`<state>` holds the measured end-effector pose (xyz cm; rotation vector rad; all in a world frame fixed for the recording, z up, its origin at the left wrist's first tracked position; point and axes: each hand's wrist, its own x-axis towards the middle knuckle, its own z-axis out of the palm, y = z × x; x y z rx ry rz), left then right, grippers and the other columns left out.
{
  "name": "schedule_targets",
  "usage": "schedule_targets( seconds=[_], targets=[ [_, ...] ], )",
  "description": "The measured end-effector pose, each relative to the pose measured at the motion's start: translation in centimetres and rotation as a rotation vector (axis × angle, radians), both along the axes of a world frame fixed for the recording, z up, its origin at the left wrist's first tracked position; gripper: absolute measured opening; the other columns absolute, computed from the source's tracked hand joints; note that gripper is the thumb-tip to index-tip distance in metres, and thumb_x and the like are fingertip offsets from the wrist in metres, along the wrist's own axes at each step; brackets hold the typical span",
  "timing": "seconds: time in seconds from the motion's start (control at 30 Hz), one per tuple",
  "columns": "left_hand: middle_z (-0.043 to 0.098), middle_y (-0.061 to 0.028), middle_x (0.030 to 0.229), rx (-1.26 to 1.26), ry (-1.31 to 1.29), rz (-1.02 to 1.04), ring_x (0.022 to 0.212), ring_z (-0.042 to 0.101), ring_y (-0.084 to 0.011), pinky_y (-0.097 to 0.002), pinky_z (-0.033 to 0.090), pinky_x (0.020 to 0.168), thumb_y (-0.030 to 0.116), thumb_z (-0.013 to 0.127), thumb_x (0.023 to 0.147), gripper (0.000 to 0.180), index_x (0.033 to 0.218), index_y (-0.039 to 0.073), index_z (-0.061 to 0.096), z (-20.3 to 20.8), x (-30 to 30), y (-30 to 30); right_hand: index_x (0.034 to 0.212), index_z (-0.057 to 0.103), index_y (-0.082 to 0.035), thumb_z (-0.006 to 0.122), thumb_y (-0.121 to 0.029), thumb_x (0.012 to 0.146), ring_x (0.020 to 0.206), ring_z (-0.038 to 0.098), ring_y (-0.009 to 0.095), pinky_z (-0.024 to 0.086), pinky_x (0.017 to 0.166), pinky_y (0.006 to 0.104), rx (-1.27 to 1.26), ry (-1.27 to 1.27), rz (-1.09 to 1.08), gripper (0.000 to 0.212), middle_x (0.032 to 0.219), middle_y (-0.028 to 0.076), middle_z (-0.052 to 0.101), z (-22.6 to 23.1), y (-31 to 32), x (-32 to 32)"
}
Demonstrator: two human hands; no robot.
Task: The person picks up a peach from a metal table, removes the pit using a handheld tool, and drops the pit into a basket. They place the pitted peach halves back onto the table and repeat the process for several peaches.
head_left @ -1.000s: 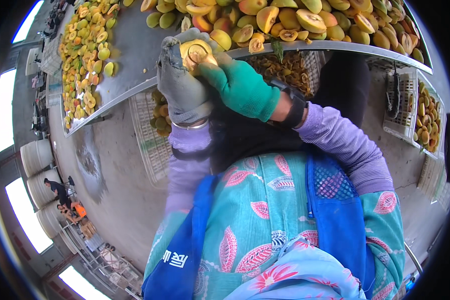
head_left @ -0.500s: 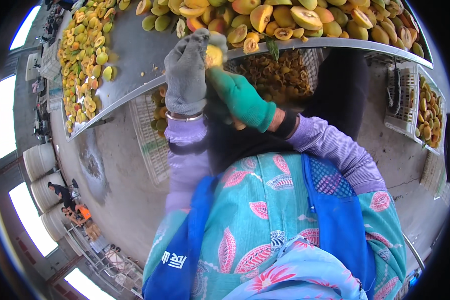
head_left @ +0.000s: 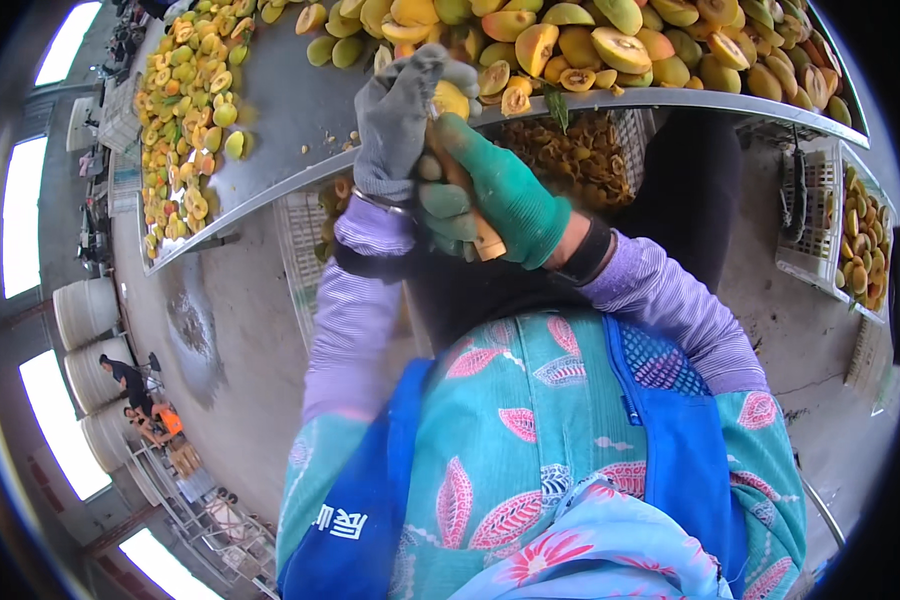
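My left hand, in a grey glove, is closed round a yellow peach half above the table's near edge. Wrapped in the fingers of my right hand, in a green glove, is a wooden-handled tool. Its butt end points down toward me, while its working end meets the peach and is hidden by fruit and gloves. Just beyond both hands lies a large heap of peaches, many cut in half with brown pit centres showing.
The metal table carries another spread of cut peaches at left. Beneath its edge sits a crate of brown scraps. A white crate of fruit stands at right. Large pale tubs and other people are far left.
Both hands stay together at the peach. My right hand has turned, so the wooden handle now shows along its palm. The view has shifted slightly.
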<state>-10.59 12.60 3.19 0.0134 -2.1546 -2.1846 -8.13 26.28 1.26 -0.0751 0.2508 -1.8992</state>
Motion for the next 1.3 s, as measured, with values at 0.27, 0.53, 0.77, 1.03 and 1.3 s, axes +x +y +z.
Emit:
schedule_targets(
  seconds=[0.27, 0.53, 0.77, 1.03, 1.3],
  targets=[
    [0.059, -0.0055, 0.090, 0.805, -0.135, 0.327, 0.080, 0.057, -0.0227, -0.0327, 0.051, 0.063, 0.039, 0.057, 0.090, 0.029, 0.097, 0.012, 0.059, 0.9, 6.5, 1.0, 0.082, 0.051, -0.015, 0.041, -0.051, 0.096, 0.046, 0.039, 0.010, 0.034, 0.042, 0.0263, -0.311, -0.214, 0.419, 0.040, 0.055, -0.005, 0.039, -0.2, 0.0, 1.2],
    [0.058, -0.0100, 0.097, 0.997, -0.152, 0.074, 0.090, 0.058, -0.0277, -0.0391, 0.053, 0.072, 0.041, 0.060, 0.088, 0.035, 0.100, 0.009, 0.057, 2.6, 7.3, -0.7, 0.082, 0.050, -0.016, 0.038, -0.053, 0.097, 0.045, 0.035, 0.009, 0.034, 0.046, 0.0270, -0.557, -0.285, 0.482, 0.041, 0.056, -0.006, 0.036, 2.3, -1.8, 3.1],
    [0.067, -0.0133, 0.088, -1.087, -0.461, 0.484, 0.088, 0.062, -0.0221, -0.0320, 0.048, 0.081, 0.033, 0.057, 0.087, 0.034, 0.101, 0.003, 0.067, 1.8, 10.1, -12.6, 0.085, 0.051, -0.012, 0.044, -0.051, 0.095, 0.040, 0.041, 0.009, 0.035, 0.037, 0.0250, 0.097, -0.615, 0.137, 0.041, 0.054, -0.002, 0.043, -4.4, 3.7, -1.2],
    [0.060, -0.0252, 0.114, -1.394, -0.387, 0.231, 0.112, 0.055, -0.0385, -0.0404, 0.044, 0.095, 0.029, 0.069, 0.068, 0.063, 0.122, 0.001, 0.053, -5.4, -8.5, -11.1, 0.082, 0.050, -0.013, 0.047, -0.050, 0.093, 0.049, 0.042, 0.010, 0.032, 0.040, 0.0223, 0.630, 0.342, 0.074, 0.039, 0.063, -0.003, 0.046, -0.2, 2.7, -1.3],
    [0.065, -0.0079, 0.101, -0.691, 0.034, 0.032, 0.089, 0.062, -0.0195, -0.0308, 0.050, 0.079, 0.015, 0.064, 0.083, 0.022, 0.101, 0.002, 0.063, 0.2, 0.7, -7.4, 0.086, 0.054, -0.001, 0.051, -0.037, 0.095, 0.063, 0.059, 0.042, 0.044, 0.053, 0.0484, 0.910, 1.415, -0.734, 0.037, 0.064, 0.024, 0.057, -0.7, -1.1, -2.5]
  ],
)
